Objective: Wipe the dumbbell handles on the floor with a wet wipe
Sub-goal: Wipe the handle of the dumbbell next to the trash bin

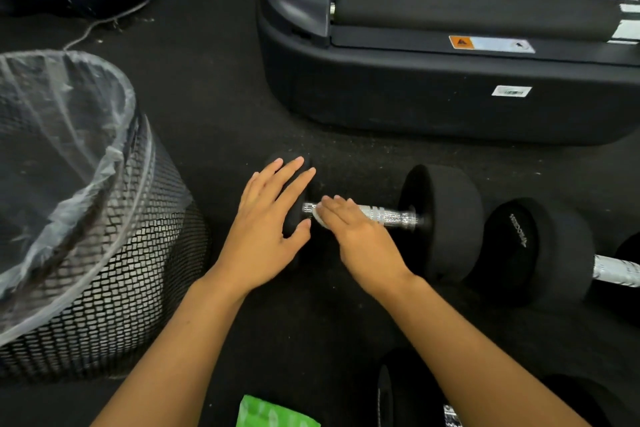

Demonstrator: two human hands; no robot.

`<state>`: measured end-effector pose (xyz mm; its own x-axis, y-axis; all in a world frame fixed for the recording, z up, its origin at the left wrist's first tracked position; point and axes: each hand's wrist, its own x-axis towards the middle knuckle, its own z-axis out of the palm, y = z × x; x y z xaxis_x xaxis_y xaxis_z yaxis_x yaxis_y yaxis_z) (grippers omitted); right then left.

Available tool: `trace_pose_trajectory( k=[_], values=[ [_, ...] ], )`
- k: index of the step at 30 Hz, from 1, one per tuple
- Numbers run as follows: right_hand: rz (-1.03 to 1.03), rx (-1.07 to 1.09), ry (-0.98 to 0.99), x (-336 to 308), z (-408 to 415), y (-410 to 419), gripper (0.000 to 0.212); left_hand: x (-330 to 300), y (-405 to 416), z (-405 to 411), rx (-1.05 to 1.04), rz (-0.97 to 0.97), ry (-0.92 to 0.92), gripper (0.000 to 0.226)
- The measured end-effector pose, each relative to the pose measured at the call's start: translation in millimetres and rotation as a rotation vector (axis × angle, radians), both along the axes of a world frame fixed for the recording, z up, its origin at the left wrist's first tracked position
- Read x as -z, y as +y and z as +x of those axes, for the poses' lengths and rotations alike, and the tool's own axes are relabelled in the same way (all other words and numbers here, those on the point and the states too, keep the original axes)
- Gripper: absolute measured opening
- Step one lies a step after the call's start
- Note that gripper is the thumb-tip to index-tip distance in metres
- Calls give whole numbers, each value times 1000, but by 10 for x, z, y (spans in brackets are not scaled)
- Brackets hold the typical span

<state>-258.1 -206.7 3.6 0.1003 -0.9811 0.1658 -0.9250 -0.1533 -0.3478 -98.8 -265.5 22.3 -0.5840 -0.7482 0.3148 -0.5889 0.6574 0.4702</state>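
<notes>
At the far left a black mesh bin lined with a clear plastic bag stood on the dark floor. Just right of it, the left hand lay flat with its fingers straight and spread, pressing on the left black weight of a dumbbell that lay on the floor in the middle of the view. The dumbbell's long axis ran nearly level from left to right, tilting slightly down toward the right, with its metal handle joining the covered left weight to the large round right one. The right hand rested over the left part of the handle, fingers together and bent down over a white wipe that they held against the metal; only an edge of the wipe showed. Farther right, a second dumbbell lay just beside the first, its handle pointing off the right edge. Behind both sat the dark base of a treadmill. At the bottom edge a green packet lay near a third dumbbell.
</notes>
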Motion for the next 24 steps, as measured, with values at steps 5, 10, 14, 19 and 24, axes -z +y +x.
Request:
trace_pose_trajectory(
  k=[5, 10, 14, 19, 24],
  values=[
    [-89, 201, -323, -234, -153, 148, 19, -99, 98, -55, -39, 96, 136, 61],
    [-202, 331, -432, -344, -155, 221, 16, -231, 256, -224, -10, 119, 241, 43],
    [-245, 287, -533, -449, -139, 214, 16, -233, 298, -376, -112, 76, 222, 30],
    [-219, 358, -529, -570, -305, 263, 35, -114, 291, -589, -132, -172, 4, 16],
    [-274, 514, -128, -536, -745, 358, 41, 95, 281, -733, -130, -233, -288, 38]
  ],
)
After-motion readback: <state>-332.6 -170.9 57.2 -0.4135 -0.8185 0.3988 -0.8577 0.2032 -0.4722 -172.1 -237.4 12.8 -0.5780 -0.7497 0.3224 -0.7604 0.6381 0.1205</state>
